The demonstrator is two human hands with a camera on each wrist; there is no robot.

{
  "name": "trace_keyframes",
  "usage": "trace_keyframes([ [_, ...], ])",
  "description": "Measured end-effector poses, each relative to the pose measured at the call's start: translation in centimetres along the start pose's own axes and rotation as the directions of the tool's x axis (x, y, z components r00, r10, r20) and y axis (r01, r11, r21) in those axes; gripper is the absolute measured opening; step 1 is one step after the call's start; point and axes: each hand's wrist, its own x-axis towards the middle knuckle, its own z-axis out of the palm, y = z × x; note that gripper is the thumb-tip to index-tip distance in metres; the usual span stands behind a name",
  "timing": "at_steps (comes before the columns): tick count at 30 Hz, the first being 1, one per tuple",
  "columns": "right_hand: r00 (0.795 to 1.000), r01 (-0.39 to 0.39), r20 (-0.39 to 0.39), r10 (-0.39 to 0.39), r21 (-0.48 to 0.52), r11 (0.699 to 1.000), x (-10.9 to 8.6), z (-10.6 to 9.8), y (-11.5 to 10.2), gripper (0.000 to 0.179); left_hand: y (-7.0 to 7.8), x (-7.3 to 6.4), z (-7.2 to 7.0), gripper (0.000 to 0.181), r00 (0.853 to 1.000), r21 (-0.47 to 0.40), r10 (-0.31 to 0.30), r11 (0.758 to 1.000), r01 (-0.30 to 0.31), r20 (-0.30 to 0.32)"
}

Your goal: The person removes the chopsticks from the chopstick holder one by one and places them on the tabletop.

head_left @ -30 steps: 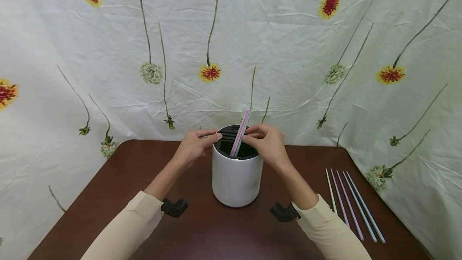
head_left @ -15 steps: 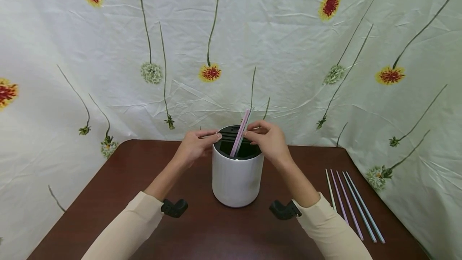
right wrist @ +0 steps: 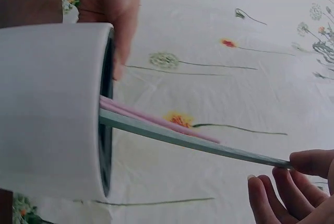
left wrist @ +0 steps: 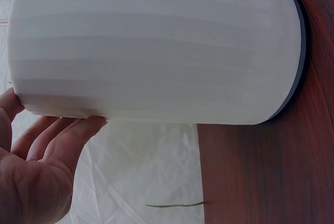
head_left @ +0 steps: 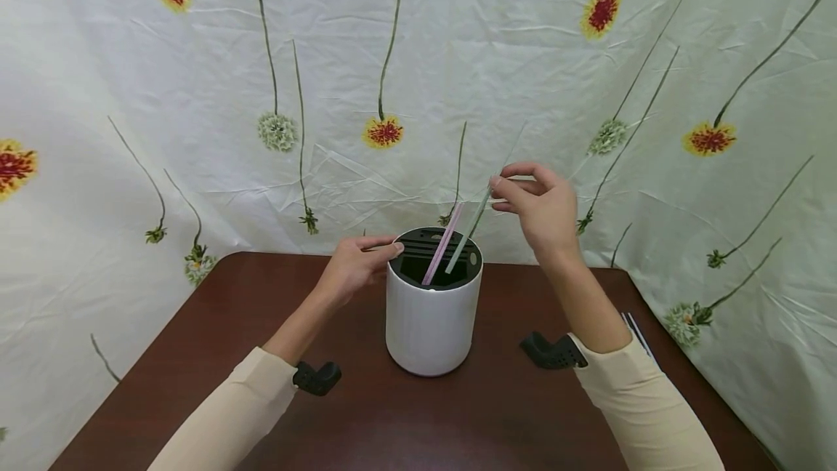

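A white, round utensil holder [head_left: 428,333] with a black slotted insert stands upright on the table. My left hand [head_left: 353,266] grips its left side, thumb at the rim; the left wrist view shows the fingertips along the white wall [left wrist: 156,51]. Pinched between right thumb and fingertips is a pale green chopstick [head_left: 467,238], slanting up from the open compartment, its lower end at the opening. My right hand [head_left: 548,213] is raised up and right of the holder. Pink chopsticks [head_left: 441,247] lean in the same compartment, beside the green one [right wrist: 193,139] in the right wrist view.
More chopsticks [head_left: 636,333] lie on the brown table [head_left: 418,427] at the right, mostly hidden by the right forearm. A white flower-patterned cloth [head_left: 418,57] hangs behind the table. Each wrist carries a black camera mount, the right one [head_left: 552,352] near the sleeve cuff.
My right hand has moved up and right from the holder's rim, drawing the green chopstick upward and away from the pink ones. The left hand stays at the holder's side.
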Motion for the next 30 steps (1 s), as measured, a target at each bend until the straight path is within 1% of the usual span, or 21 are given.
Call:
trace_keyframes([
  [3, 0.998, 0.027, -0.048, -0.027, 0.009, 1.0, 0.1, -1.2, -0.6, 0.013, 0.0, 0.2, 0.2, 0.049, 1.0, -0.003, -0.002, 1.0, 0.002, 0.004],
  [5, 0.997, 0.034, -0.073, -0.033, 0.012, 0.999, 0.1, -1.9, -0.7, 0.015, 0.0, 0.2, 0.2, 0.05, 1.0, -0.001, -0.005, 1.0, 0.005, 0.004],
  [8, 0.994, 0.03, -0.106, -0.025, 0.041, 0.999, 0.0, -3.1, -0.7, 0.017, 0.0, 0.3, 0.3, 0.05, 1.0, 0.005, -0.01, 1.0, 0.01, -0.002],
  [13, 0.987, 0.028, -0.16, -0.009, 0.113, 0.993, -0.1, -5.6, -0.5, 0.018, 0.0, 0.4, 0.3, 0.05, 1.0, 0.018, -0.007, 1.0, 0.007, 0.007],
  [14, 0.986, 0.026, -0.165, -0.007, 0.115, 0.993, -0.1, -6.1, -0.5, 0.019, 0.0, 0.4, 0.3, 0.05, 1.0, 0.024, -0.008, 1.0, 0.007, 0.009],
  [18, 0.982, 0.0, -0.187, 0.012, 0.065, 0.998, -0.5, -8.1, 0.0, 0.018, 0.0, 0.3, 0.1, 0.051, 1.0, 0.042, -0.006, 0.999, 0.006, 0.002],
  [22, 0.971, -0.058, -0.237, 0.042, -0.06, 0.997, -1.1, -10.1, 1.2, 0.018, 0.0, 0.2, 0.0, 0.051, 1.0, 0.052, 0.01, 0.999, -0.011, 0.009],
  [24, 0.966, -0.089, -0.256, 0.046, -0.159, 0.983, -1.5, -11.1, 2.0, 0.018, 0.0, 0.2, 0.0, 0.051, 1.0, 0.051, 0.01, 0.999, -0.011, 0.015],
  [26, 0.964, -0.12, -0.262, 0.047, -0.271, 0.955, -2.0, -12.1, 3.0, 0.018, 0.0, 0.2, 0.0, 0.051, 1.0, 0.05, 0.005, 0.999, -0.006, 0.015],
  [28, 0.969, -0.131, -0.243, 0.041, -0.37, 0.92, -2.6, -13.1, 4.2, 0.021, 0.1, 0.2, 0.0, 0.051, 1.0, 0.046, 0.0, 0.999, 0.0, 0.012],
  [30, 0.974, -0.139, -0.221, 0.044, -0.434, 0.89, -3.3, -14.0, 5.5, 0.026, 0.1, 0.2, 0.0, 0.051, 1.0, 0.042, -0.003, 0.999, 0.003, 0.01],
])
